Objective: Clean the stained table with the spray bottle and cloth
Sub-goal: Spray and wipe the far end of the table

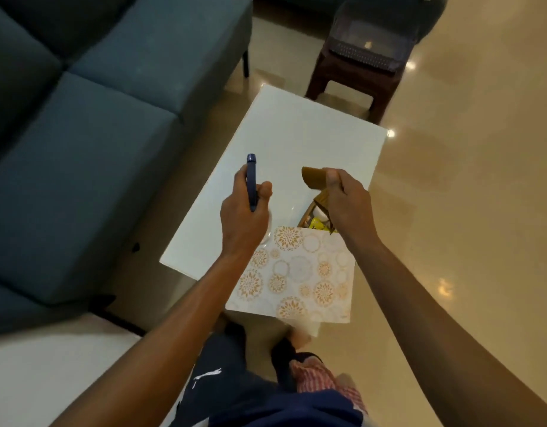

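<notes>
Your left hand [244, 208] grips the spray bottle [252, 180], right hand [343, 198] pinches the brown cloth [313, 177], both above the tabletop [296, 134] (stain not discernible). Spraying step; next, aim nozzle down.

No legible text, number or brand name can be made out anywhere. A small white mark is seen on the dark shorts [213, 377] below the left forearm, but it is too blurred to be read as a logo or word. Something yellow in the basket [309, 218] just under the right hand [343, 198] may carry print, yet nothing on it can be read.
</notes>
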